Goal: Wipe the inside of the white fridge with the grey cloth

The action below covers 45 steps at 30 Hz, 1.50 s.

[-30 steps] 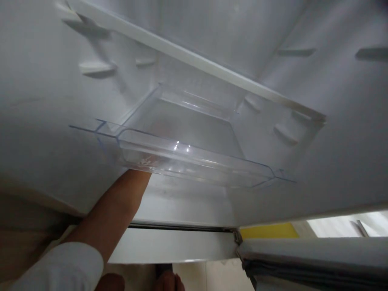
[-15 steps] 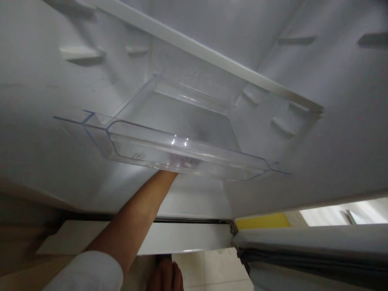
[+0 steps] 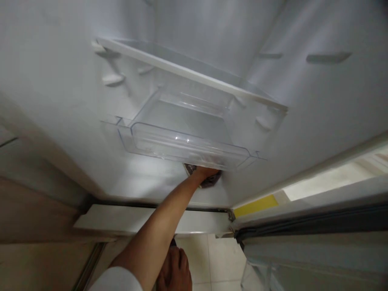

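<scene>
My left hand (image 3: 208, 171) reaches beneath a clear plastic drawer (image 3: 194, 141) inside an open white fridge. It grips a dark brown cloth (image 3: 210, 181) with a pale printed pattern, which lies on the fridge floor (image 3: 145, 182) near the right wall. The fingers show only faintly through the drawer's front, and part of the cloth is hidden there too. The drawer hangs a little above the hand, with nothing to be seen in it. My right hand is out of view.
Above the drawer sits a white-edged shelf (image 3: 190, 74), with moulded ledges (image 3: 113, 79) on the side walls. The open fridge door (image 3: 303, 250) with its dark gasket stands at the lower right. A foot (image 3: 176, 268) is on the tiled floor (image 3: 224, 258) below.
My left hand has moved right along the fridge floor with the cloth, which now shows below the drawer. The view has shifted back, so the drawer appears smaller.
</scene>
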Each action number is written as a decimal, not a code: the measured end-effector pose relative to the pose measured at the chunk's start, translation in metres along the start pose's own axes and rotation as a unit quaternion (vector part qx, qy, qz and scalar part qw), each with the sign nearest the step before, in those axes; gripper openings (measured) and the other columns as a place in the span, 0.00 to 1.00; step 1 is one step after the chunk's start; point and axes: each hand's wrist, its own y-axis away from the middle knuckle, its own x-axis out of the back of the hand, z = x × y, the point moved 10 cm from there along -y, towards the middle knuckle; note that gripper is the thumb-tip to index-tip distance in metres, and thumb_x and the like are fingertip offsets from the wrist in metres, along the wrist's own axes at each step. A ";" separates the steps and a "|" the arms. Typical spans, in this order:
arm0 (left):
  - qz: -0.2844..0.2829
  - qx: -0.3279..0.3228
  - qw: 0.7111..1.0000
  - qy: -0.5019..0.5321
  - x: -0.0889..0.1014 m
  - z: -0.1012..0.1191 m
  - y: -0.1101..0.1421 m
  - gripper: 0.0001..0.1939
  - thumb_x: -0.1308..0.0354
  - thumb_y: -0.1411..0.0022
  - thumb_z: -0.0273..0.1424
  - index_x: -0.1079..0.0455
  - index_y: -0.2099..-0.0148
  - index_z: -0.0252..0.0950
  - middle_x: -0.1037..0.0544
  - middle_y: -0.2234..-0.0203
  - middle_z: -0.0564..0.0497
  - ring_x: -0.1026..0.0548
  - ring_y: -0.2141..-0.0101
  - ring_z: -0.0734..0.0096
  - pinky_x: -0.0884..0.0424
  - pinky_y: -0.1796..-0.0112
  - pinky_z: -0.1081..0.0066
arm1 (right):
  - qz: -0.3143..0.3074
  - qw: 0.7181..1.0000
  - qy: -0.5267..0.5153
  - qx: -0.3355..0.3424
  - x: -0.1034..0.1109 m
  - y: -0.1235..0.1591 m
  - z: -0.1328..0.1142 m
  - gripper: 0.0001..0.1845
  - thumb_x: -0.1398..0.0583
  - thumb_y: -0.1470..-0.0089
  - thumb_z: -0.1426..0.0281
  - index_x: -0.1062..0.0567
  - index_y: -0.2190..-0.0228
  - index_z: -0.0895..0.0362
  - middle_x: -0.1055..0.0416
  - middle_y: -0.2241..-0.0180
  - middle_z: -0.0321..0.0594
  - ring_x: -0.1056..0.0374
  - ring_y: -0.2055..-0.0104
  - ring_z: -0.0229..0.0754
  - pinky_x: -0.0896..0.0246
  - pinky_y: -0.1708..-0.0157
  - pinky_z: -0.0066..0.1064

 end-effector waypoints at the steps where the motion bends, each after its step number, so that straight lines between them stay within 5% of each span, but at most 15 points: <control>1: -0.004 -0.009 1.000 -0.011 0.002 0.006 0.008 0.20 0.43 0.34 0.42 0.26 0.45 0.39 0.20 0.48 0.44 0.23 0.47 0.54 0.29 0.44 0.52 | -0.003 1.000 0.000 0.002 0.001 -0.001 -0.001 0.36 0.40 0.45 0.60 0.37 0.36 0.51 0.35 0.38 0.55 0.33 0.37 0.60 0.30 0.44 0.49; 9: -0.039 -0.078 0.994 -0.063 0.020 0.041 0.092 0.32 0.41 0.41 0.48 0.32 0.39 0.36 0.20 0.47 0.40 0.23 0.46 0.47 0.32 0.42 0.49 | -0.044 0.998 -0.015 0.042 0.018 -0.007 -0.020 0.22 0.44 0.39 0.62 0.29 0.45 0.50 0.30 0.44 0.49 0.29 0.43 0.52 0.28 0.46 0.44; 15: -0.066 -0.076 0.992 -0.071 0.037 0.041 0.129 0.35 0.39 0.42 0.50 0.35 0.37 0.39 0.21 0.46 0.44 0.23 0.46 0.51 0.28 0.43 0.55 | -0.061 0.997 0.001 0.038 0.032 -0.006 -0.033 0.21 0.47 0.36 0.62 0.26 0.46 0.53 0.29 0.44 0.50 0.29 0.42 0.52 0.29 0.46 0.43; 22: -0.035 0.001 0.995 -0.098 0.073 -0.001 0.162 0.39 0.40 0.40 0.46 0.44 0.30 0.41 0.25 0.40 0.41 0.27 0.41 0.46 0.40 0.35 0.38 | -0.083 0.996 0.031 0.030 0.043 -0.006 -0.031 0.24 0.49 0.34 0.61 0.26 0.43 0.53 0.30 0.42 0.51 0.31 0.39 0.52 0.31 0.43 0.42; 36: 0.118 0.224 0.948 -0.194 0.196 -0.133 0.207 0.30 0.48 0.33 0.33 0.45 0.32 0.29 0.28 0.41 0.29 0.26 0.43 0.44 0.28 0.45 0.51 | -0.093 0.995 0.040 0.019 0.045 -0.002 -0.029 0.26 0.51 0.34 0.60 0.29 0.41 0.56 0.32 0.39 0.53 0.31 0.39 0.52 0.33 0.42 0.40; 45: 0.156 0.207 0.945 -0.200 0.196 -0.138 0.216 0.33 0.52 0.31 0.33 0.50 0.28 0.27 0.34 0.35 0.30 0.34 0.37 0.48 0.34 0.39 0.58 | -0.082 0.996 0.028 0.031 0.040 -0.002 -0.030 0.26 0.50 0.34 0.61 0.29 0.41 0.56 0.32 0.40 0.53 0.31 0.39 0.53 0.34 0.40 0.43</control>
